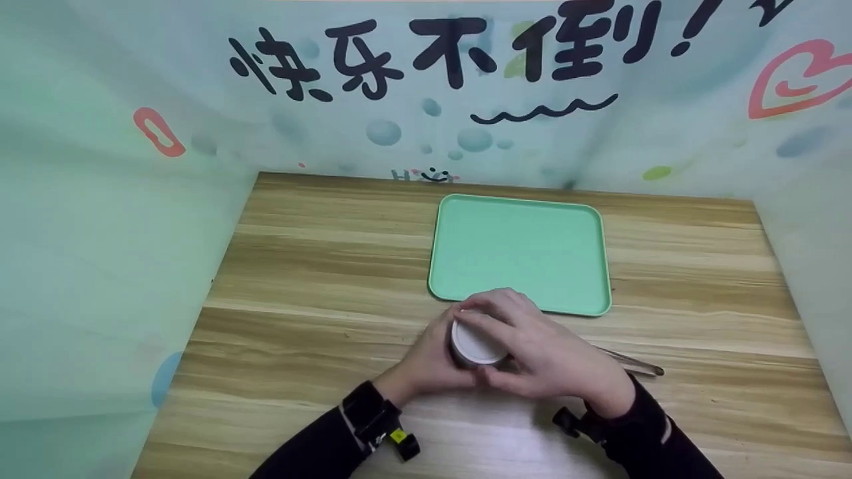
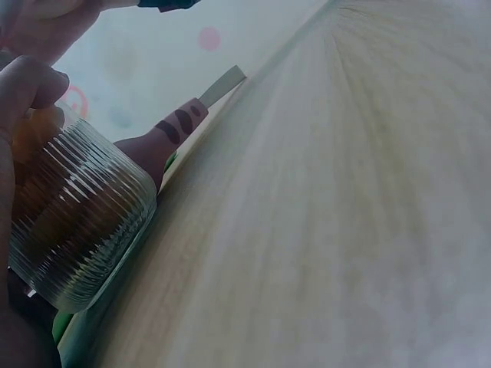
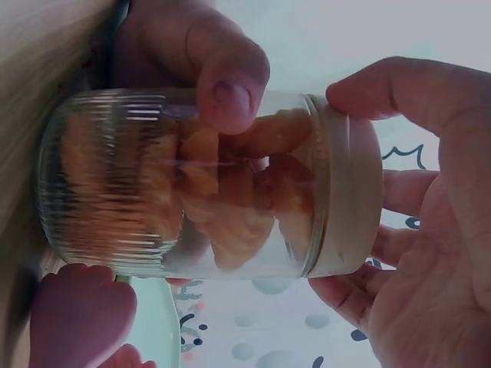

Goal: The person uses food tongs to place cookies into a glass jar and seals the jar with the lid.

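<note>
A clear glass jar (image 3: pixel 253 222) stands on the table, its lower part ribbed, with orange-brown twisted pieces inside. My left hand (image 1: pixel 432 359) grips the jar's body, the thumb lying along the glass in the right wrist view. Around the pale lid (image 1: pixel 478 340) curl the fingers and thumb of my right hand (image 1: pixel 546 349), at the rim. The lid sits on the jar. Beside the jar lies a pair of tongs (image 1: pixel 636 362) with metal arms; their pink paw-shaped end (image 3: pixel 80 314) shows in the right wrist view. My right hand hides part of the tongs in the head view.
A light green tray (image 1: pixel 519 249) lies on the wooden table (image 1: pixel 319 266) just beyond my hands. Pale printed cloth (image 1: pixel 426 133) hangs along the back and sides of the table.
</note>
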The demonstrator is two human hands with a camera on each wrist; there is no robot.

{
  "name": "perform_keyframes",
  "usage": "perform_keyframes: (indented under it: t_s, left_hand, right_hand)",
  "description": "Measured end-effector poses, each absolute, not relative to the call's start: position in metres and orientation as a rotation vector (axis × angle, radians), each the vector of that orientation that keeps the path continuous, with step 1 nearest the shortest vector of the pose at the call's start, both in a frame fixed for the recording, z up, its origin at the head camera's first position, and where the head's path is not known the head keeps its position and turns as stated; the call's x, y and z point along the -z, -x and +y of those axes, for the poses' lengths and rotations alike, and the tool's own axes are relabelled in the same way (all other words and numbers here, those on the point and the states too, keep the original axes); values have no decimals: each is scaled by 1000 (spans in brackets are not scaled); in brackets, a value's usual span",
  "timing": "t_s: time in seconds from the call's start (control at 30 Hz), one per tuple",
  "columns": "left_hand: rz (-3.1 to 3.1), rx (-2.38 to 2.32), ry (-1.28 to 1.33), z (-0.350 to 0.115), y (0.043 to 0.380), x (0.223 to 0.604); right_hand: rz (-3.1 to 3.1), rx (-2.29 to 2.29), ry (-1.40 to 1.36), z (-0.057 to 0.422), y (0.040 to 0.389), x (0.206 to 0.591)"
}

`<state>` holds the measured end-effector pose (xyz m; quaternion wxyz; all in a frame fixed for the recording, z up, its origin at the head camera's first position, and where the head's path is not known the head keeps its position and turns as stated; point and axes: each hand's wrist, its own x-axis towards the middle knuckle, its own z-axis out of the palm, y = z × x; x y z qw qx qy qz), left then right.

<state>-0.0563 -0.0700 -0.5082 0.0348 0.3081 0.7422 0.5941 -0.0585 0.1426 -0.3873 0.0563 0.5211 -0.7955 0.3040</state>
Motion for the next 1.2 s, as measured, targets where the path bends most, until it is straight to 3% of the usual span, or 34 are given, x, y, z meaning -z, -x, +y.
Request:
perform_keyframes:
  t_s: [0.2,0.57,1.2]
  left_hand:
    - [2271,-1839,-959,-69,57,507]
    - [2459,-1739,-980,-70,57,507]
    - [2426,-1795,-898,-65,55,504]
  right_hand:
    - [-2464,-926,-1434,142,57,391]
    - [-2573,-842,-872,120,43,410]
    - [-2629,-868,-757,119,42,404]
